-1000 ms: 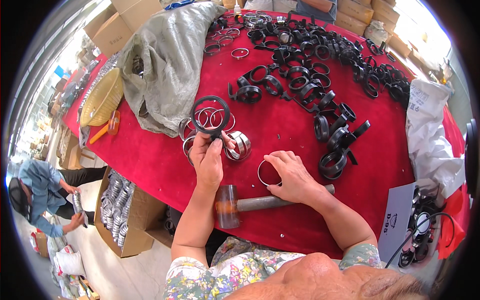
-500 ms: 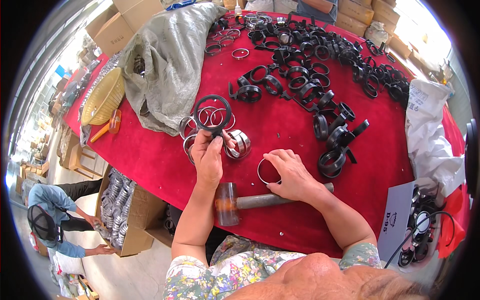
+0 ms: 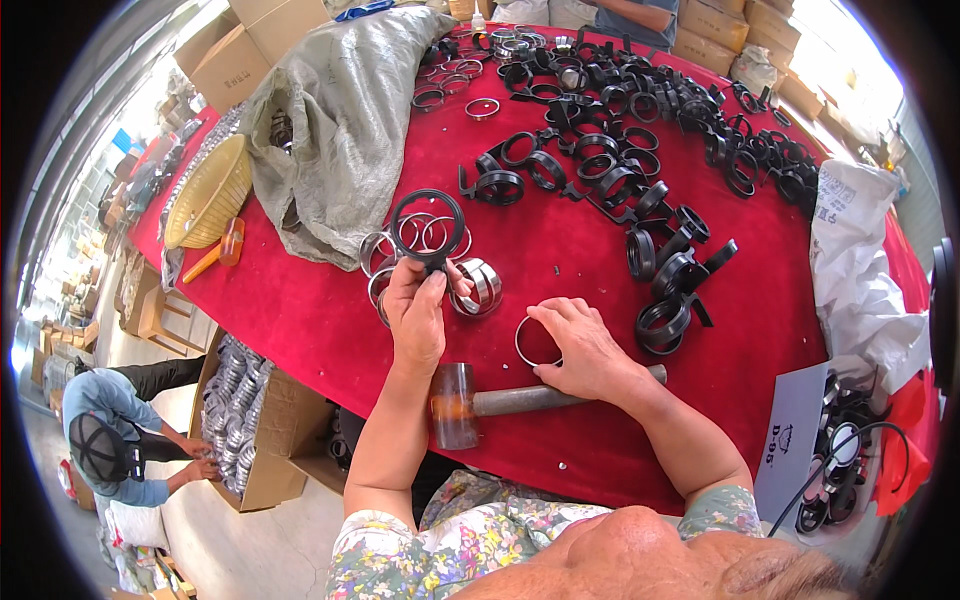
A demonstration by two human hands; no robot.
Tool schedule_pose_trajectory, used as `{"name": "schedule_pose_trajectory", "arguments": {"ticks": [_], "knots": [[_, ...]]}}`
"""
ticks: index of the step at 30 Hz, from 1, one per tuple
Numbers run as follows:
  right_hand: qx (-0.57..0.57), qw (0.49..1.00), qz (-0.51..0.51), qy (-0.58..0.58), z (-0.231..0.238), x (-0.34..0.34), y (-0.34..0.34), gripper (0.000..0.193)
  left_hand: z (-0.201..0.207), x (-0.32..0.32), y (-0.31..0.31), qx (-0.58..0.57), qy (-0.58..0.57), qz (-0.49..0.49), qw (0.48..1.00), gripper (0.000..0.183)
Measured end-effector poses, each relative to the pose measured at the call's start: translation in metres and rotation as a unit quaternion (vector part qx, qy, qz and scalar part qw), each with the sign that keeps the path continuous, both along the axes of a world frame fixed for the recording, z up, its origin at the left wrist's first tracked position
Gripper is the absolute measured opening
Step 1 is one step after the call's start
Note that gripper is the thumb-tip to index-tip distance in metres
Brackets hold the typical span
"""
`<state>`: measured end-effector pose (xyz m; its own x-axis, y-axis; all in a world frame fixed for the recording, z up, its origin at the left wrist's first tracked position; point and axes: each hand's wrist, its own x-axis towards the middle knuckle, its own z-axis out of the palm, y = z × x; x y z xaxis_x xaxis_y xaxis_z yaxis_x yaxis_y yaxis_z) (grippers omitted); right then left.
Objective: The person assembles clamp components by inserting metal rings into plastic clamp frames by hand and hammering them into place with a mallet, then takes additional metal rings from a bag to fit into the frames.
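My left hand [image 3: 416, 318] is closed on the lower part of a black ring [image 3: 461, 222], holding it up over the red cloth. Several silver metal rings [image 3: 480, 288] lie beneath and beside that hand. In my right hand [image 3: 583, 350] a thin silver ring [image 3: 518, 342] is gripped between thumb and fingers, close to the cloth. A mallet lies just below both hands, its amber-brown head [image 3: 454, 405] near my left forearm and its grey handle [image 3: 540, 399] running under my right wrist.
Many black rings with tabs [image 3: 600, 165] spread over the far and right parts of the red table [image 3: 560, 455]. A grey sack [image 3: 340, 130], a yellow basket [image 3: 210, 195] and an orange mallet [image 3: 230, 243] lie left. A co-worker [image 3: 115, 430] bends over a carton [image 3: 275, 440] of silver parts.
Both my hands hold nearly the same pose as before. The co-worker at the lower left has shifted, and their hands have come together at the carton.
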<state>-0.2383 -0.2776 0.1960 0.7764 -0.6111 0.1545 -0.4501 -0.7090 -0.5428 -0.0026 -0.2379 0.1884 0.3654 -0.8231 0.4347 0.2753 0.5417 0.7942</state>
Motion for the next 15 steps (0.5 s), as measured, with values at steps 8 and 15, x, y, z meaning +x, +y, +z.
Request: {"name": "schedule_pose_trajectory", "arguments": {"ticks": [8,15], "knots": [[0.016,1.0,0.0,0.001,0.0008,0.0005,-0.0001,0.07,0.0002,0.0003,0.0008,0.004,0.002,0.001,1.0,0.014],[0.004,1.0,-0.001,0.001,0.0015,0.0002,0.0004,0.07,0.0022,-0.002,0.001,0.012,0.012,0.004,1.0,0.013]]}}
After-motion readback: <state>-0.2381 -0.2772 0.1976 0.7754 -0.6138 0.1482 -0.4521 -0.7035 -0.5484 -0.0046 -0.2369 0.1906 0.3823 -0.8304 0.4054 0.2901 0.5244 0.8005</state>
